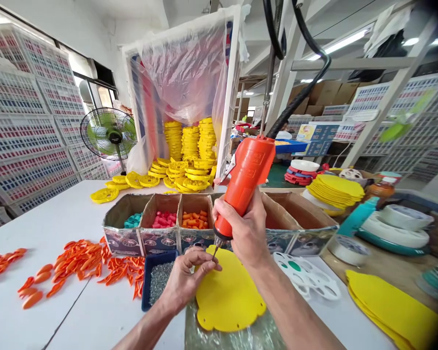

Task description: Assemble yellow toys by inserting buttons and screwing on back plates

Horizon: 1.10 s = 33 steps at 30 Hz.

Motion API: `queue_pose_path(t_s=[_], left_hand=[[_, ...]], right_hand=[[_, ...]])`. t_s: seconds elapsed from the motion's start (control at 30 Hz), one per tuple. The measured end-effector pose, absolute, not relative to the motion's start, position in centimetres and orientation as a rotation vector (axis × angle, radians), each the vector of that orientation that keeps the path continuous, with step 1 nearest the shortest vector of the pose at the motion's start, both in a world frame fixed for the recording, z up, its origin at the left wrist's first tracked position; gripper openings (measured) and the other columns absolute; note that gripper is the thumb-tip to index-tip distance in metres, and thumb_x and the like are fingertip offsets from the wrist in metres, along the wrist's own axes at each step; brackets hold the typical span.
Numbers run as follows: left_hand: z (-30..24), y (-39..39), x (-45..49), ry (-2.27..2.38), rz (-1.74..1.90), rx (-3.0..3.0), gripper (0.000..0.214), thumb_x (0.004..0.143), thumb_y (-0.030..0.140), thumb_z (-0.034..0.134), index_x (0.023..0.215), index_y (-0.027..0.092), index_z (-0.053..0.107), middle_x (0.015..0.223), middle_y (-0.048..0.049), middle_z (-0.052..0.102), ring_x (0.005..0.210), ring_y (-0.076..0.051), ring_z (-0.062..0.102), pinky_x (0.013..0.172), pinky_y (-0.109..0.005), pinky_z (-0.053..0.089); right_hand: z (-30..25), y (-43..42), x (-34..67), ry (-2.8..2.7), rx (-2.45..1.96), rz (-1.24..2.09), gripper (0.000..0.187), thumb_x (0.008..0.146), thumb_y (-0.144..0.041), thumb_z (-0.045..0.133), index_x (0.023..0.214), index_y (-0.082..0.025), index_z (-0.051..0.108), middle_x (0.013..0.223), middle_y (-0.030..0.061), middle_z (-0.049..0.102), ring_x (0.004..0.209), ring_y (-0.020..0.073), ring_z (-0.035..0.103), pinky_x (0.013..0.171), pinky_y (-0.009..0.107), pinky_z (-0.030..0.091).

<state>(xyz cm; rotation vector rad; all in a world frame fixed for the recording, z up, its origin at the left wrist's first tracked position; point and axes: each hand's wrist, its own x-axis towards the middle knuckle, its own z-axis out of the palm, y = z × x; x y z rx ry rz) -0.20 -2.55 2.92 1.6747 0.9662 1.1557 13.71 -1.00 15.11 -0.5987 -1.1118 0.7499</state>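
My right hand is wrapped round an orange electric screwdriver, which hangs from a black cable and points down. Its bit meets the pinched fingertips of my left hand, at the upper left edge of a yellow scalloped plastic plate. What those fingertips hold is too small to make out, perhaps hidden by the fingers. Under the plate lies a plastic-covered mat. Just left of my left hand stands a dark blue tray of small metal screws.
Behind my hands runs a row of cardboard bins with teal, pink and orange parts. Orange pieces lie to the left. Yellow discs are heaped at the back. White perforated plates and yellow sheets lie to the right.
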Motion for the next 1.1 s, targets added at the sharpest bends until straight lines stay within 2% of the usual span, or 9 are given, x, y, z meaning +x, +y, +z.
queue_pose_path(t_s=[0.2,0.4,0.63,0.8,0.9,1.0,1.1], left_hand=[[3.0,-2.7,0.0,0.946,1.146,1.663,0.025,0.091,0.044,0.069,0.088,0.02,0.076,0.085,-0.0065,0.084,0.102,-0.026,0.066,0.1,-0.038,0.044],[3.5,-2.8,0.2,0.916,1.11,1.612,0.027,0.09,0.045,0.07,0.094,0.018,0.074,0.088,-0.0083,0.083,0.093,-0.026,0.074,0.092,-0.037,0.051],[3.7,-2.9,0.4,0.941,1.093,1.613,0.028,0.089,0.039,0.071,0.106,0.016,0.069,0.089,-0.0091,0.084,0.097,-0.028,0.076,0.107,-0.044,0.045],[3.4,-2.7,0.5,0.948,1.06,1.571,0.03,0.09,0.038,0.07,0.109,0.016,0.068,0.091,-0.0089,0.084,0.099,-0.027,0.076,0.105,-0.042,0.048],[3.4,-2.4,0.4,0.996,1.053,1.61,0.025,0.092,0.039,0.067,0.104,0.018,0.073,0.091,-0.0072,0.084,0.1,-0.027,0.075,0.103,-0.04,0.049],[3.5,-2.1,0.4,1.059,1.056,1.747,0.023,0.096,0.038,0.062,0.096,0.021,0.078,0.095,-0.0055,0.083,0.1,-0.026,0.074,0.099,-0.038,0.051],[3.8,-2.2,0.8,1.018,1.016,1.953,0.022,0.098,0.031,0.059,0.093,0.024,0.079,0.098,-0.0039,0.082,0.104,-0.025,0.07,0.101,-0.036,0.049]], right_hand=[[14.8,-0.8,13.6,-1.119,-0.62,0.731,0.034,0.078,-0.029,0.075,0.108,-0.025,0.058,0.073,-0.0056,0.064,0.055,0.0127,0.06,0.056,0.03,0.052],[14.5,-0.7,13.8,-1.116,-0.61,0.756,0.034,0.079,-0.026,0.075,0.107,-0.025,0.056,0.076,-0.0052,0.065,0.057,0.0129,0.06,0.057,0.031,0.052],[14.4,-0.7,14.1,-1.138,-0.625,0.726,0.035,0.08,-0.029,0.074,0.11,-0.026,0.056,0.073,-0.0053,0.064,0.055,0.0133,0.061,0.055,0.03,0.052],[14.6,-0.5,14.7,-1.138,-0.653,0.661,0.038,0.081,-0.031,0.075,0.114,-0.027,0.058,0.077,-0.0032,0.068,0.057,0.0139,0.061,0.056,0.03,0.053],[14.8,-0.4,15.7,-1.162,-0.627,0.67,0.039,0.081,-0.03,0.075,0.116,-0.028,0.057,0.082,-0.0033,0.069,0.059,0.0132,0.062,0.059,0.03,0.054],[14.7,-0.3,17.0,-1.179,-0.656,0.628,0.039,0.08,-0.03,0.077,0.115,-0.027,0.058,0.096,-0.0004,0.071,0.061,0.0126,0.062,0.059,0.029,0.054],[14.0,-0.3,18.4,-1.169,-0.725,0.562,0.041,0.078,-0.03,0.078,0.114,-0.026,0.058,0.095,-0.0004,0.071,0.06,0.013,0.062,0.058,0.03,0.054]])
